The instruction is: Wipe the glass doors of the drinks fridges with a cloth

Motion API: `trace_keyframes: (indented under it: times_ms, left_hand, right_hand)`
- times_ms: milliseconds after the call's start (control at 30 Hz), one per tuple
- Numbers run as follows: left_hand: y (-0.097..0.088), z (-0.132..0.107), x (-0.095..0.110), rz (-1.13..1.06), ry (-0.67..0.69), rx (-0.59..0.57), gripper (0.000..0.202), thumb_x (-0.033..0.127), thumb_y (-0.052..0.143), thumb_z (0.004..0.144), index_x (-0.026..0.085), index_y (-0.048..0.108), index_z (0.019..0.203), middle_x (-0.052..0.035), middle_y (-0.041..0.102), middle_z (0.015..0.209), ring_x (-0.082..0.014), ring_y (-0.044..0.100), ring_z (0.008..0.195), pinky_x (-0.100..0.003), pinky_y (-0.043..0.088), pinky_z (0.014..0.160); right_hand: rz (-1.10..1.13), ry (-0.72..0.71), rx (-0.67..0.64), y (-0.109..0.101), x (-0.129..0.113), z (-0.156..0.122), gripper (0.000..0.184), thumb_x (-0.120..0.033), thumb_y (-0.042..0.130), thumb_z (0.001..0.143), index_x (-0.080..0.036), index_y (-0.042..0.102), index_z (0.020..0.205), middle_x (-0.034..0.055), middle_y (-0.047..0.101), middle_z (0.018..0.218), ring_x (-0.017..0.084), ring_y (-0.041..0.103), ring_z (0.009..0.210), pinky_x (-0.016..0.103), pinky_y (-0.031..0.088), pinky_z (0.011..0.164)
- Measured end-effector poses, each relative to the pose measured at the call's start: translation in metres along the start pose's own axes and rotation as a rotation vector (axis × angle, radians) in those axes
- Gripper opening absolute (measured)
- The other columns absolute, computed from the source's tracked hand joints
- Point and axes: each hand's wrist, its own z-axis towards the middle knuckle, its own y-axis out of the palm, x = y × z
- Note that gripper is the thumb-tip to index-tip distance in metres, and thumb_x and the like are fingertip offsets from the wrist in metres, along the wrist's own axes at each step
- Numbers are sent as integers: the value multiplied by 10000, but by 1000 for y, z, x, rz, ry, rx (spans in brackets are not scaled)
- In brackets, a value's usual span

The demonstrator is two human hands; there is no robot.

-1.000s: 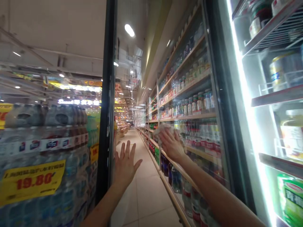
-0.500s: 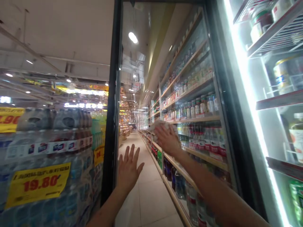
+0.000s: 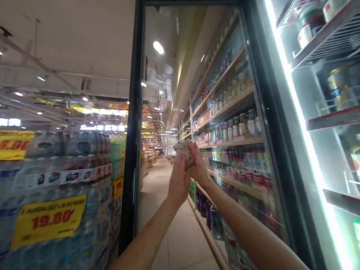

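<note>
A crumpled whitish cloth (image 3: 184, 147) is between my two hands, in front of the glass door (image 3: 165, 93) with its black frame. My left hand (image 3: 179, 180) presses against the cloth from the left, fingers pointing up. From the right, my right hand (image 3: 200, 168) holds the same cloth, its fingers close to those of the left. Motion blur and the hands themselves hide part of the cloth, and I cannot tell whether it touches the glass.
Lit fridge shelves (image 3: 337, 119) with cans and jars stand on the right. Stacked packs of bottled drinks (image 3: 59, 176) with yellow price signs (image 3: 47, 221) are at the left. Long bottle shelves (image 3: 236, 142) and a pale floor (image 3: 157, 187) show in the glass.
My left hand was spread and apart from the cloth; it has moved right and up to meet it. The right hand, earlier flat over the cloth, has turned to face the left.
</note>
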Motion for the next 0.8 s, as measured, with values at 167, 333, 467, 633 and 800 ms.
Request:
trace_keyframes:
  times_ms: [167, 333, 467, 633, 800]
  left_hand:
    - [43, 37, 19, 179, 64, -74, 578, 394, 397, 893, 122, 305, 1394, -158, 319, 1467, -274, 208, 1391, -499, 228, 1113]
    - [8, 55, -34, 317, -15, -60, 521, 361, 413, 880, 147, 393, 1355, -145, 335, 1462, -283, 228, 1383, -519, 203, 1106]
    - [-25, 67, -74, 408, -351, 114, 550, 344, 409, 867, 86, 383, 1351, -202, 234, 1490, -338, 149, 1396, -580, 166, 1088]
    - [17, 49, -27, 288, 245, -238, 533, 372, 419, 868, 215, 367, 1375, -76, 324, 1479, -255, 176, 1401, -506, 122, 1129]
    - [22, 65, -26, 252, 411, -315, 484, 373, 398, 881, 265, 392, 1352, -28, 314, 1487, -218, 190, 1400, -487, 96, 1137]
  right_hand:
    - [54, 116, 198, -38, 25, 0, 531, -259, 43, 947, -202, 11, 1475, 84, 365, 1451, 138, 420, 1282, 340, 396, 1009]
    - [-489, 62, 187, -69, 69, -24, 509, -352, 264, 936, -240, 269, 1433, 86, 355, 1457, 229, 263, 1373, 516, 160, 1108]
    - [-630, 23, 57, -69, 81, -44, 493, -344, 327, 918, -250, 331, 1403, 78, 365, 1453, 240, 219, 1388, 528, 148, 1101]
    - [-642, 6, 66, -67, 80, -46, 500, -330, 324, 914, -246, 317, 1407, 73, 372, 1449, 226, 214, 1389, 518, 146, 1102]
    - [-625, -3, 92, -69, 82, -46, 500, -305, 300, 915, -235, 313, 1410, 78, 417, 1420, 210, 244, 1379, 490, 154, 1105]
